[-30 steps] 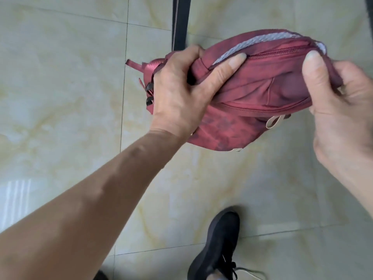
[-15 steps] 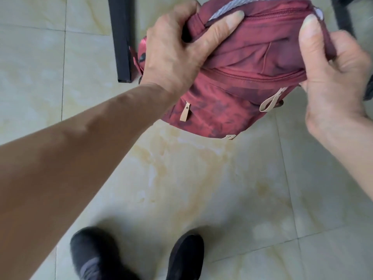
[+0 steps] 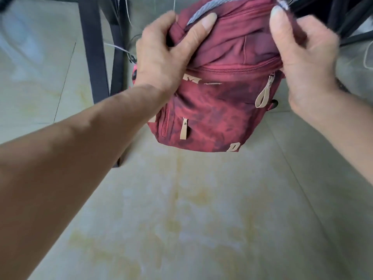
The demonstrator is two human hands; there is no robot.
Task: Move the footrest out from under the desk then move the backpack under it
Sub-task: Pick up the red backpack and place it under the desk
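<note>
A dark red backpack (image 3: 218, 110) with beige zip pulls and beige letters hangs in the air at the top centre, its front pocket facing me. My left hand (image 3: 165, 55) grips its upper left side, thumb pressed on the top fabric. On the upper right side my right hand (image 3: 304, 57) pinches the top edge. The bag's bottom sits above the floor, beside a black desk leg (image 3: 91, 49). The footrest is out of view.
Cream marbled floor tiles (image 3: 191, 209) fill the lower view. Black frame bars (image 3: 351, 19) cross the top right corner. Thin grey cables (image 3: 121, 47) hang near the left desk leg.
The backpack has moved forward between the black desk legs and now hangs more upright, showing its front pocket. My shoes have left the view. Both hands keep their grip.
</note>
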